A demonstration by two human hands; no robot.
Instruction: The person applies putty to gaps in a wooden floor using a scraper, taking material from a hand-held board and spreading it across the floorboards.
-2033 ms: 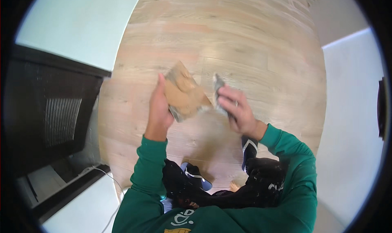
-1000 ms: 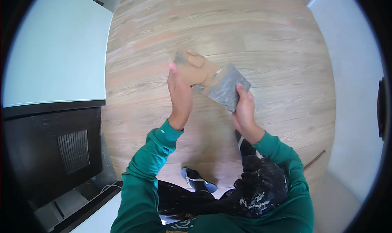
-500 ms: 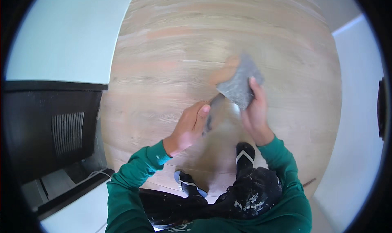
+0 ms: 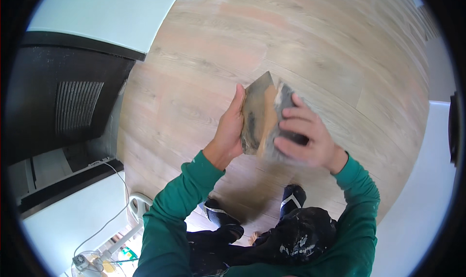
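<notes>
My left hand [image 4: 225, 124] grips a flat square plate [image 4: 253, 107], its face smeared dark grey with a band of tan paste [image 4: 268, 102] along the right side. My right hand [image 4: 313, 136] holds a second grey plate [image 4: 284, 95], fingers bent over its face. The two plates meet or nearly meet at a streak of tan paste; whether they touch is unclear, as the right plate is blurred. Both are held above the wood-look floor [image 4: 340, 49]. My sandalled feet [image 4: 291, 199] show below them.
At left are a pale wall panel [image 4: 97, 15] and a dark panel [image 4: 34, 107] with a vent grille [image 4: 77, 107]. A white standing fan [image 4: 82, 262] with a cable is at lower left. A pale wall [image 4: 403, 214] runs along the right.
My left hand has risen with its plate, now facing up. My right hand has turned, its fingers now across the grey plate. The view has rotated, bringing the fan into sight.
</notes>
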